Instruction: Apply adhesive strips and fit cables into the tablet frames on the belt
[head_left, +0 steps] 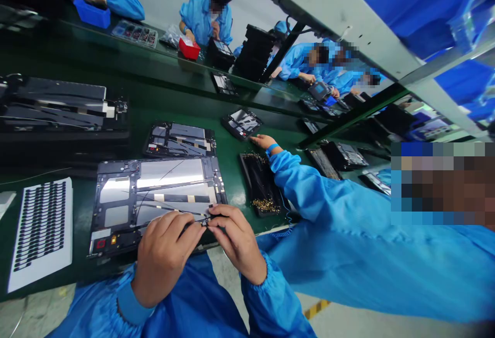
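An opened tablet back frame [154,193] with silver shielding and thin cables lies on the green bench in front of me. My left hand [164,253] and my right hand [237,240] meet at its near right edge. Both are closed in a pinch on a small dark part [204,221] at that edge. Blue sleeves cover both my arms.
A white sheet of black stickers [40,232] lies at the left. A second opened tablet [180,141] sits behind the first. A black tray with small gold screws [261,186] is at the right, under a co-worker's blue sleeve [309,193]. Other workers sit across the bench.
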Demonstrator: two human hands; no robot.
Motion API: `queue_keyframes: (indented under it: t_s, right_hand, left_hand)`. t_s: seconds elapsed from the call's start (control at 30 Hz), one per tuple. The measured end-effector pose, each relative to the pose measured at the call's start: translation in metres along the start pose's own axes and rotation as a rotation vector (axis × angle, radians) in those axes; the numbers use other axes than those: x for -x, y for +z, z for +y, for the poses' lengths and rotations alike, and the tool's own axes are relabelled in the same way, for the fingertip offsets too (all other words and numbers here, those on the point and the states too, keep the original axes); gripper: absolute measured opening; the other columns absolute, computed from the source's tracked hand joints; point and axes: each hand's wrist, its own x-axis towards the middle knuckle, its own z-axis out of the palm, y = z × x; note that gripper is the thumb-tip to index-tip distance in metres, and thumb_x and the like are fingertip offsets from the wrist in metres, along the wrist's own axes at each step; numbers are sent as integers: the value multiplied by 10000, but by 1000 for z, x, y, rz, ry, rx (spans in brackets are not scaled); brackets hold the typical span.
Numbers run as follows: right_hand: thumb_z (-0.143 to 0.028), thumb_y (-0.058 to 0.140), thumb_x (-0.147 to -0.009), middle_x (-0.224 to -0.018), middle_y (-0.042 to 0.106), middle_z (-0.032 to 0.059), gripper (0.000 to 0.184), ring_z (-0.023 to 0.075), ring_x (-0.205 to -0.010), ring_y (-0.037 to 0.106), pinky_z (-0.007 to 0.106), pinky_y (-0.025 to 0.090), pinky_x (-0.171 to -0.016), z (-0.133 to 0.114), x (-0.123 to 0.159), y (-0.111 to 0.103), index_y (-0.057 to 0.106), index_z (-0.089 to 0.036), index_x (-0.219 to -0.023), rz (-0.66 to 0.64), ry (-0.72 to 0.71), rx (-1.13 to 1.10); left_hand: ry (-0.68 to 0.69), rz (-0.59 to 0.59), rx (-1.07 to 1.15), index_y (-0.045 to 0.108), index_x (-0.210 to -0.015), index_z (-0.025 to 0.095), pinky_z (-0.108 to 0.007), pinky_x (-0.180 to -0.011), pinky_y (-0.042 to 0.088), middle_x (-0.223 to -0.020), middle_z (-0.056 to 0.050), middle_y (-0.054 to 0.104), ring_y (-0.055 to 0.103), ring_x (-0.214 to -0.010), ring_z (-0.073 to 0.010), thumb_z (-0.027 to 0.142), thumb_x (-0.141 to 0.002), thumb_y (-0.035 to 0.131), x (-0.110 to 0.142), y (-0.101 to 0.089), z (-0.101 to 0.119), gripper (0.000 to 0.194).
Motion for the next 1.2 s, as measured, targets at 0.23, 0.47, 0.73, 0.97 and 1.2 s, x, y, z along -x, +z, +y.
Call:
queue_keyframes:
  t_s: [0.23, 0.47, 0.73, 0.97, 1.2]
  right_hand:
    - [-114, 590, -980, -1174, 679, 123, 160, 218, -1170, 644, 390, 569, -1011, -3, 0, -2, 643, -185, -1113, -3, -6, 35]
    - [-13, 579, -942, -1208, 707, 166, 297, 247, -1286, 614, 443, 573, -1058, 8, 11, 15, 627, -135, -1208, 83, -190, 144]
    - [-109, 650, -895, -1221, 719, 212, 440, 302, -1301, 613, 484, 582, -1038, 10, 25, 31, 602, -81, -1331, 188, -295, 356]
    - [-263, 612, -942, -1542, 481, 156, 458, 321, -1399, 505, 552, 492, -1108, -6, 24, 19, 594, -230, -1399, 86, -199, 293]
    - [-475, 541, -993, -1525, 511, 153, 538, 294, -1447, 457, 555, 362, -1199, 27, 5, 18, 545, -198, -1455, 118, 493, -142]
  left_hand:
    - [-7, 8, 11, 682, -907, 202, -365, -799, 400, -915, -23, 716, 596, -950, -250, 198, -981, 591, 0, -1, 0, 117]
    - [-7, 17, 16, 685, -913, 204, -369, -807, 414, -926, -20, 720, 601, -937, -242, 203, -982, 590, 1, 0, -1, 118]
    - [99, -21, 35, 655, -1091, 157, -390, -953, 456, -1069, -60, 729, 628, -1037, -233, 174, -1035, 453, 13, -3, -8, 211]
    - [-143, 160, -175, 540, -1382, 185, -532, -1091, 438, -1504, -183, 503, 512, -1349, -366, 250, -901, 712, 45, -30, -30, 515]
    - [-518, 68, -192, 252, -1593, 146, -657, -1211, 256, -1507, -212, 495, 439, -1427, -398, 501, -1008, 431, 73, -50, -58, 708]
